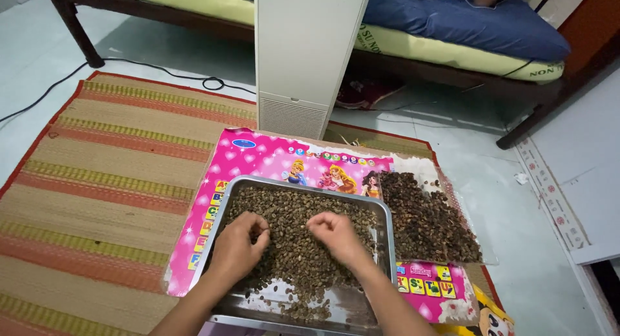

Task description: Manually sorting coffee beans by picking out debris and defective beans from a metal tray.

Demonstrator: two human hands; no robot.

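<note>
Both hands rest in the metal tray (385,214) on the small brown beans (290,220). The left hand (237,244) curls loosely; the right hand (336,234) pinches its fingertips, on what I cannot tell. A darker bean pile (426,223) lies just right of the right hand, on the pink poster (258,158).

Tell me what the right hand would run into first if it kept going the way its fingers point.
The right hand points left across the seeds in the metal tray. It would likely meet the left hand first, since they are nearly touching.
</note>
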